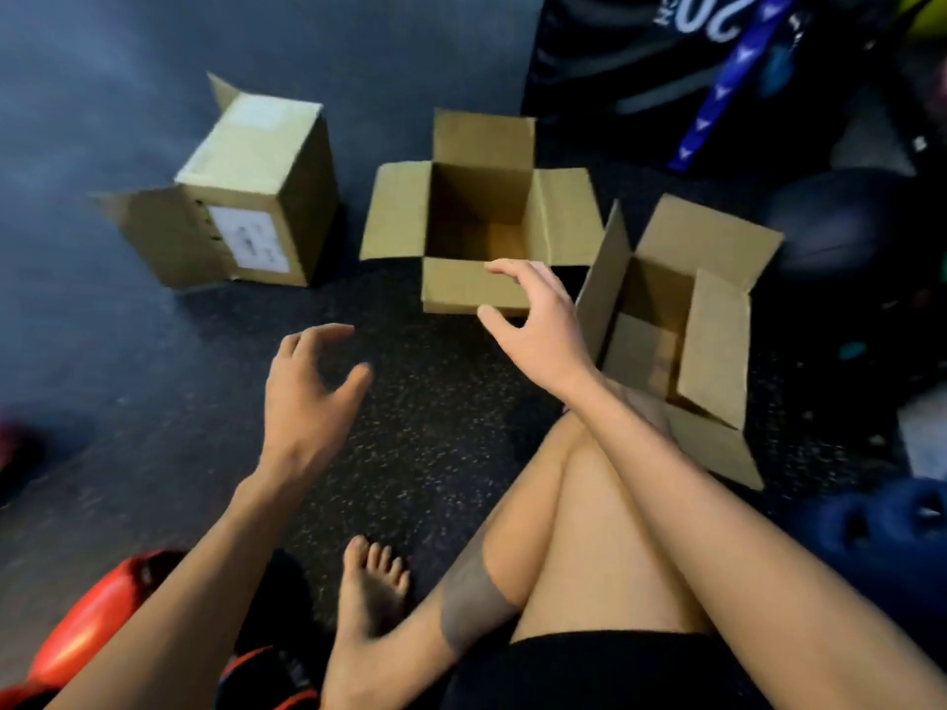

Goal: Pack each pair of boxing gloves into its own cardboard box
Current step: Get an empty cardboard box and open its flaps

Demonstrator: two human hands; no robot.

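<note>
Three boxes point(479, 212), speckled floor point(410, 407), perhaps rubber

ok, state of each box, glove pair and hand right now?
Left box: on its side, inside hidden.
Middle box: upright, flaps open, empty.
Right box: flaps open, nothing seen inside.
Red gloves: on floor, unpacked.
Blue gloves: on floor, unpacked.
Left hand: open, empty.
Right hand: open, empty.

The middle box point(456, 289) stands upright and empty, all four flaps spread. Left of it the second box point(256, 161) has a closed face up, a white label on its side and its flaps splayed. Just right of it the third box point(712, 340) sits open. Nearer me, red gloves point(82, 627) lie to its left and blue gloves point(886, 525) to its right.
</note>
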